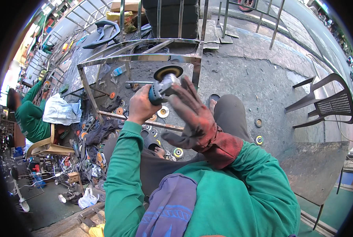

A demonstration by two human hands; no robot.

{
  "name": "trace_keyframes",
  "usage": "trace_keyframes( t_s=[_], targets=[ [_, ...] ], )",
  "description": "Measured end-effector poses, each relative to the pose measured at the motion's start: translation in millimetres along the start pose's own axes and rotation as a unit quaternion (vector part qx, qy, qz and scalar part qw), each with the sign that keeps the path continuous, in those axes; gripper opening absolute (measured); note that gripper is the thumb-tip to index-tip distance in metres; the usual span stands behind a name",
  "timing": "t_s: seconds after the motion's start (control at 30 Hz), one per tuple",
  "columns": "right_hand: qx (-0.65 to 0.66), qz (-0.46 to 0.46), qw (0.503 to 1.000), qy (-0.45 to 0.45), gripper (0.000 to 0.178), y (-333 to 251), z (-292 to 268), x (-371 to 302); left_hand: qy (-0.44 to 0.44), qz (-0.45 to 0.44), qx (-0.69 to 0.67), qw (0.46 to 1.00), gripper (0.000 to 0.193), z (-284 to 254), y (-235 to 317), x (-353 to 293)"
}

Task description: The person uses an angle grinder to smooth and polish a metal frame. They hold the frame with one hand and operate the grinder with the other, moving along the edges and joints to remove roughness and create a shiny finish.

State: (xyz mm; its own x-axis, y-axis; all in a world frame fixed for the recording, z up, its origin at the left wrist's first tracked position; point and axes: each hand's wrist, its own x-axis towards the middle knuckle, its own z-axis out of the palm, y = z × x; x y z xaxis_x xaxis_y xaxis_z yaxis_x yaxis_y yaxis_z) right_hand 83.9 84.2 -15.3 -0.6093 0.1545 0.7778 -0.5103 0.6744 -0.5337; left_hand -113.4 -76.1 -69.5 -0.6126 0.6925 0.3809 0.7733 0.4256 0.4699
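Observation:
My bare left hand (pixel 140 106) is wrapped round the teal body of an angle grinder (pixel 166 86), which is held up in front of me. Its round dark-rimmed disc (pixel 167 72) with a yellowish middle faces away from my body. My right hand (pixel 200 124) wears a worn red and grey work glove. Its fingers are stretched out and spread beside the grinder's metal head; I cannot tell whether they touch it. Beyond the grinder stands a shiny square-tube metal frame (pixel 141 59), whose lower bar passes under my left hand.
Many used discs, such as a white ringed disc (pixel 163 111), lie round my feet. A plastic bottle (pixel 119 70) rests inside the frame. At the right are a dark plastic chair (pixel 334 106) and a metal-topped table (pixel 312 166). A co-worker in green (pixel 32 118) sits at the left.

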Motion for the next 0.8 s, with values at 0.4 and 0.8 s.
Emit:
trace_keyframes(
  t_s=[0.4,0.8],
  targets=[
    [-0.253,-0.191,0.937,-0.148,0.083,22,3,64,-0.006,0.073,0.01,0.997,0.038,41,-19,25],
    [-0.325,-0.263,0.895,-0.154,0.067,40,6,79,0.121,0.083,-0.083,0.986,0.03,64,-25,36]
  ],
)
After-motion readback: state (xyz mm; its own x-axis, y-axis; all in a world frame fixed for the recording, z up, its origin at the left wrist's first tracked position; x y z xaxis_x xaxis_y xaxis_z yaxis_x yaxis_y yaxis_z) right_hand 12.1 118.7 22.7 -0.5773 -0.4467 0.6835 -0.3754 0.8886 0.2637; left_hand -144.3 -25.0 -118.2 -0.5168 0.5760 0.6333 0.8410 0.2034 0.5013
